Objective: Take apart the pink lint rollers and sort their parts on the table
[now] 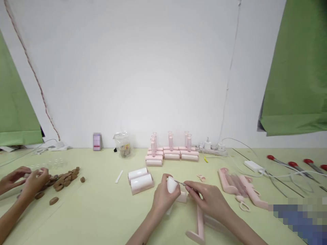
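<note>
— What finish is seen on the white rolls (pixel 141 183)?
— A glossy one; smooth plastic is shown by the pink handle (pixel 200 221).
— Elsewhere?
— Shiny, crinkled plastic is seen in the clear bag (pixel 121 139), matt cloth in the green curtain (pixel 298 71).

A flat, pale yellow-green tabletop (pixel 97 217) fills the lower frame. On it rest two white cylindrical rolls (pixel 141 184), lower centre; grouped pink-and-white plastic rollers (pixel 172 155), just below centre; brown oval pieces (pixel 66 178), lower left; long pink plastic parts (pixel 251 193), lower right.
</note>
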Demonstrator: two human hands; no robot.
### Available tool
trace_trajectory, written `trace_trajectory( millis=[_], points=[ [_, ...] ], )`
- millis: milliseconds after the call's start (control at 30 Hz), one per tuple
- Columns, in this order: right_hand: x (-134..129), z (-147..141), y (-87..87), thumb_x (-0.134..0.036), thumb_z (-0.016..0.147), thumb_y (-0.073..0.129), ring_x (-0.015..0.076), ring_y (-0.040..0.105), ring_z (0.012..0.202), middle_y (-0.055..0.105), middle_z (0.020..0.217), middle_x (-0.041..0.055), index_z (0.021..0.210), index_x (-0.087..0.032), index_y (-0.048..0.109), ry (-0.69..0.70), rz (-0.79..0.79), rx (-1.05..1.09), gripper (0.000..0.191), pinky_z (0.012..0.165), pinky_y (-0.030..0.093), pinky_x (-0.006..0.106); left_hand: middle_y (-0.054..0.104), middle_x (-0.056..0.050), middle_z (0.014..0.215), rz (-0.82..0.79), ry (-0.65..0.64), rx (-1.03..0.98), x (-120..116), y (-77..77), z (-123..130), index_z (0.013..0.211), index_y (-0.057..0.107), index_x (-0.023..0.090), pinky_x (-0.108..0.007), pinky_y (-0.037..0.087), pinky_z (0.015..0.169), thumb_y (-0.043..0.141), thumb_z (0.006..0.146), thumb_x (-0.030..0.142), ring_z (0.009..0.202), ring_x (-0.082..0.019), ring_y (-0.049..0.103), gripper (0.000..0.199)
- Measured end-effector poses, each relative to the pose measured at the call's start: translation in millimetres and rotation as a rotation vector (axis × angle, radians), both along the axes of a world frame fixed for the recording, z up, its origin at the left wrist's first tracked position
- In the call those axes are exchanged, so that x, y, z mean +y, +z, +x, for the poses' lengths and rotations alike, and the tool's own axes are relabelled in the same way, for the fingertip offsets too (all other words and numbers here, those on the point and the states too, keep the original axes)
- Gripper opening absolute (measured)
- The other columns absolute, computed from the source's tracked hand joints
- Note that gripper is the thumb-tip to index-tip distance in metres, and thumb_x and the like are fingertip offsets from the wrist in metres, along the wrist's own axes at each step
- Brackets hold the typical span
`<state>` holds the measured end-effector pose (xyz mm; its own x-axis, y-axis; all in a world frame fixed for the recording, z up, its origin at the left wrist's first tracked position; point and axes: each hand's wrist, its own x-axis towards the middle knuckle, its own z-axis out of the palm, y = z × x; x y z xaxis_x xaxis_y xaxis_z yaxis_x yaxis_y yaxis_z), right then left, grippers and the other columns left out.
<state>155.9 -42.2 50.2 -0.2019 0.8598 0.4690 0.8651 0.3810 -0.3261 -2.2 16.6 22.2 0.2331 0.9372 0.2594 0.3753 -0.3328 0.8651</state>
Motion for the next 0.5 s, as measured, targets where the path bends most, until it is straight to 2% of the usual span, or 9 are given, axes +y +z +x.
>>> trace_trajectory(
  millis=[233,367,500],
  points=[
    [6.7,-0.9,-21.6,-0.028,0.088,0.031,0.0168,0.063,0.059,0.069,0.067,-0.0011,0.093,-0.029,0.062,-0.080,-0.020,-0.058,0.031,0.049,0.039,0.023,0.059,0.002,0.070,0.013,-0.014,0.216,-7.9,0.0,-8.7,0.091,0.046,0.025,-0.022,0.033,0.053,0.050,0.069,0.032,0.062,-0.019,0.055,0.023],
    [6.3,-1.7,-20.1,-0.030,0.088,0.032,0.0163,0.065,0.066,0.070,0.075,-0.0036,0.093,-0.029,0.061,-0.139,-0.110,0.026,0.030,0.052,0.042,0.022,0.061,0.000,0.071,0.016,-0.001,0.277,-7.4,4.3,-12.6,0.096,0.047,0.025,-0.023,0.033,0.053,0.050,0.070,0.033,0.065,-0.021,0.057,0.028],
    [3.9,-5.3,-18.9,-0.032,0.088,0.033,0.0144,0.064,0.065,0.071,0.083,-0.0038,0.095,-0.028,0.060,-0.116,-0.101,0.044,0.029,0.054,0.045,0.023,0.062,-0.001,0.076,0.041,0.062,0.315,-3.7,3.8,-16.4,0.101,0.047,0.025,-0.024,0.034,0.056,0.048,0.072,0.034,0.069,-0.023,0.058,0.030]
  ],
)
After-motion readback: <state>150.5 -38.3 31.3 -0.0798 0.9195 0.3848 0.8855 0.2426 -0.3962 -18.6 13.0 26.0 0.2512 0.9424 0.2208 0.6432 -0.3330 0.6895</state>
